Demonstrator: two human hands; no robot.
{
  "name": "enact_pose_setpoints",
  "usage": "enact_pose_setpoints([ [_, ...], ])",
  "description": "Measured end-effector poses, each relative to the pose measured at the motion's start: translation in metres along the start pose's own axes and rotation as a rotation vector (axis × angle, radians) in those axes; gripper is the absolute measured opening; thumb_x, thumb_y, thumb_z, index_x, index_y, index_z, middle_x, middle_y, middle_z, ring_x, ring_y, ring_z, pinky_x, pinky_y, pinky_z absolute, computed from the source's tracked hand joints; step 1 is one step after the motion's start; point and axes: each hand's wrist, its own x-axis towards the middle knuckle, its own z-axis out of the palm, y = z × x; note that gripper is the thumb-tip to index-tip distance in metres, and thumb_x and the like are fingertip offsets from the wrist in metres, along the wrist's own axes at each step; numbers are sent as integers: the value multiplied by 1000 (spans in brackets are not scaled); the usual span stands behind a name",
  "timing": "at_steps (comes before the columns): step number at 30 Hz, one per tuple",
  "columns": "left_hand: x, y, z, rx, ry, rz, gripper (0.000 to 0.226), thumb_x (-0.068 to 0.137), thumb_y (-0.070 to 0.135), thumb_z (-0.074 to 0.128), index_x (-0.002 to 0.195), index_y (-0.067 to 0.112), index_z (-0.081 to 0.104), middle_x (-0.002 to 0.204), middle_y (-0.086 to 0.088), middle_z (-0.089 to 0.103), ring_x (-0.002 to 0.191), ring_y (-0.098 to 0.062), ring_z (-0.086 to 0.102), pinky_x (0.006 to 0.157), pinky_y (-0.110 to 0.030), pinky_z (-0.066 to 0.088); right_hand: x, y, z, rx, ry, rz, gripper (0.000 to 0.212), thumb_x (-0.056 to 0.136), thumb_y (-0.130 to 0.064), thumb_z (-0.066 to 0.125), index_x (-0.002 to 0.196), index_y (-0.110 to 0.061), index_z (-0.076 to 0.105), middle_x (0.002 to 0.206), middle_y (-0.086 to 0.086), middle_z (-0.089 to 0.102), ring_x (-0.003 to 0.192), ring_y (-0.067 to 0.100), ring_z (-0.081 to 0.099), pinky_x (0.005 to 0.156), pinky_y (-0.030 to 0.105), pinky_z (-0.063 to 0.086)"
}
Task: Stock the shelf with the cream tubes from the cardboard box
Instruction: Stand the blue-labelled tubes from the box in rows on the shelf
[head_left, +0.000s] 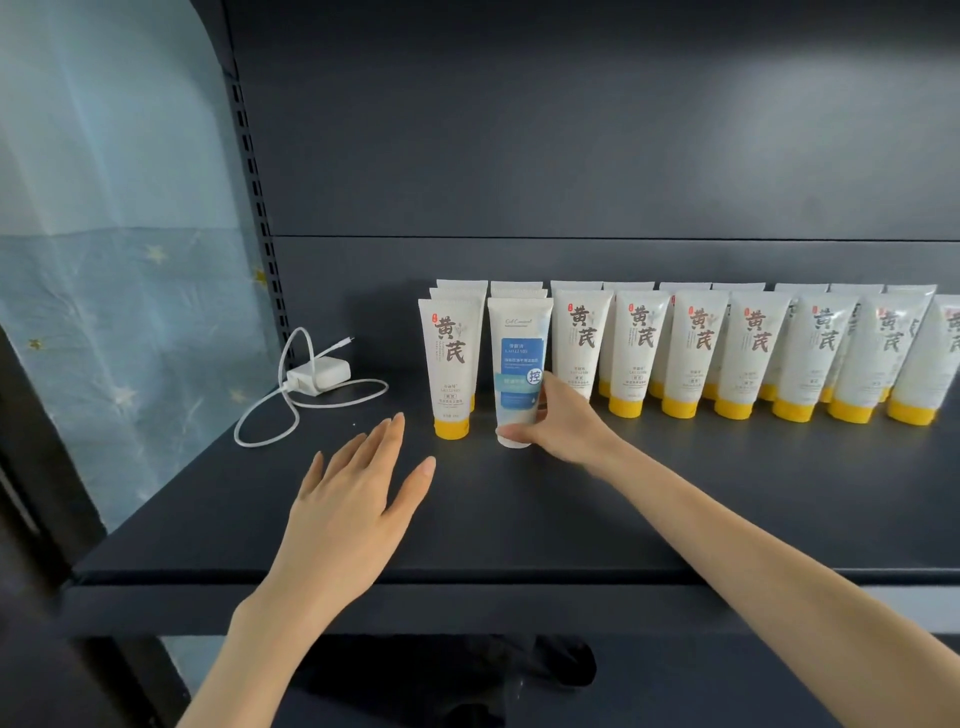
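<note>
Head view: the right hand (566, 426) is gripping the blue tube (519, 364) low down. Its thumb is lying across the front just above the white cap and its fingers are curling round the right side. The blue tube is standing upright, cap down, on the shelf (519, 519), in the front row of yellow-capped tubes (696, 353). One of these is standing just beside it at nine o'clock, and the others are running off towards three o'clock. More tubes are lining up behind, at twelve o'clock.

The left hand (353, 499) is hovering palm down at the blue tube's eight o'clock, fingers straight and spread wide, holding nothing. Whether it is touching the shelf I cannot tell.

Farther out at nine o'clock, well apart from the tubes, a white charger (319, 375) is lying on the shelf, its cable (270, 415) looping around it. A pale blue curtain (130, 312) is hanging beyond the shelf's left edge. At six o'clock, below the shelf, a dark cloth (545, 670) is lying.
</note>
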Motion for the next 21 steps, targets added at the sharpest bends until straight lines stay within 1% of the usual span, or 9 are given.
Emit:
enact_pose_setpoints([
  [2,0,-2,1,-4,7,2,70,88,60,14,151,28,13,156,10,23,143,-8,20,117,-35,12,1,0,2,-4,32,4,58,79,-18,75,126,-13,40,128,3,52,107,10,49,83,22,43],
  [4,-1,-4,2,0,8,4,66,91,57,17,151,28,14,156,11,23,143,-8,20,117,-35,12,2,0,3,-16,53,2,58,79,-18,75,125,-12,40,128,4,52,113,15,51,84,23,43],
  [7,-2,-6,2,-4,11,3,65,92,56,18,151,28,17,155,11,24,143,-8,21,117,-35,12,3,0,3,-38,79,0,57,79,-19,74,125,-9,40,129,6,53,116,18,52,85,25,44],
  [14,-7,-8,-1,-34,26,3,63,93,54,20,150,27,21,154,10,28,142,-9,24,117,-36,14,2,2,5,-17,84,52,55,81,-19,73,125,-10,41,131,6,52,117,18,51,87,25,43],
  [19,-13,-2,-3,-85,32,28,64,93,54,21,149,25,24,153,7,32,141,-11,27,116,-37,15,-5,-1,2,65,92,129,50,82,-22,72,120,-14,41,125,4,54,103,10,50,82,23,43],
  [21,-16,0,-2,-91,27,49,65,92,55,20,149,25,24,153,6,32,141,-12,27,116,-38,14,-17,-3,-6,109,72,174,54,84,-27,70,126,-14,39,125,4,54,102,12,52,81,25,42],
])
